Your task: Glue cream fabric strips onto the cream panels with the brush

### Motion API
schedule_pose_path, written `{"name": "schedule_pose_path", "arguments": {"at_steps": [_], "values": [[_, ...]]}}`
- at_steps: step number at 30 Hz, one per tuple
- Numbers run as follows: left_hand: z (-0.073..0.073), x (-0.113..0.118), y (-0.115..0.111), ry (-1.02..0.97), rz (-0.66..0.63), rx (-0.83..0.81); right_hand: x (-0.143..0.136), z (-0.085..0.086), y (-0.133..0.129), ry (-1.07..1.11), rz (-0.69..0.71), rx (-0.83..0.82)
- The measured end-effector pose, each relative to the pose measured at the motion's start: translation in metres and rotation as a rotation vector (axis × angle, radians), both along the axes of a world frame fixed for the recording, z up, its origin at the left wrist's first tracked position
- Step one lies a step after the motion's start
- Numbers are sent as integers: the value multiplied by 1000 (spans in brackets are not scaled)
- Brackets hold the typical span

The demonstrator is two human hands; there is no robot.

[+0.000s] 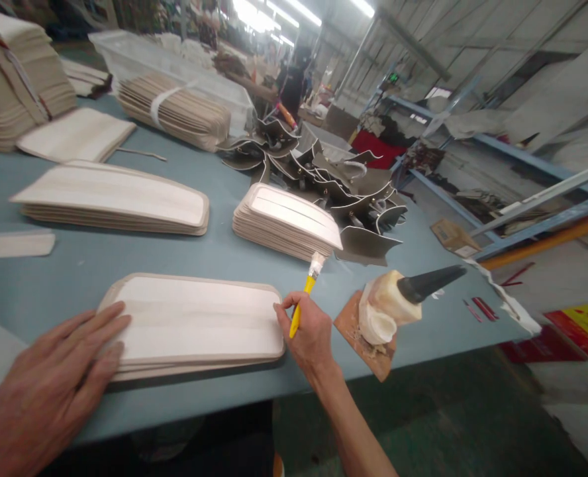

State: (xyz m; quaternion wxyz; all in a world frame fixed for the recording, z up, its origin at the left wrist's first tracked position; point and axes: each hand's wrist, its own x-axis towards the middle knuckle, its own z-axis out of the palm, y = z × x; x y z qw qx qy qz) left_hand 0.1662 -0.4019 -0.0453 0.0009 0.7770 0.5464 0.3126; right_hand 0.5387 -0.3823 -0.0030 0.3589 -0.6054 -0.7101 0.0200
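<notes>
A small stack of rounded white panels with beige edges [195,319] lies in front of me on the blue-grey table. My left hand [70,374] rests with its fingers stretched out on the stack's left end. My right hand [308,331] is closed round a yellow-handled paintbrush [310,283], bristles pointing up and away. Its thumb and forefinger are at the right edge of the top panel; whether they pinch it, I cannot tell. To the right stands a pale glue bottle with a black nozzle [430,283], beside a small white cup [377,324] on a brown board [351,324].
Farther back lie a long panel stack [115,199] and a smaller one [289,225]. Dark grey cut pieces [334,179] are heaped behind them. A clear plastic bin [140,56] stands by a banded bundle [175,112]. The table's front edge runs close to me.
</notes>
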Motion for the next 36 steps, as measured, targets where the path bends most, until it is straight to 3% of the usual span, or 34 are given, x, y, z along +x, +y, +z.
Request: {"name": "schedule_pose_path", "arguments": {"at_steps": [4, 7, 15, 23, 27, 36], "values": [[1, 2, -2, 67, -22, 18, -34, 5, 16, -60, 66, 31], [3, 2, -2, 86, -8, 3, -43, -1, 22, -133, 158, -12], [-2, 0, -1, 87, -17, 71, -6, -22, 10, -230, 201, -77], [1, -2, -5, 112, 6, 31, 8, -16, 8, -254, 302, -68], [3, -3, -7, 116, 1, 31, 14, -11, 3, -228, 281, -31], [3, -7, -5, 67, -31, -1, -42, -5, 10, -190, 162, -93]]}}
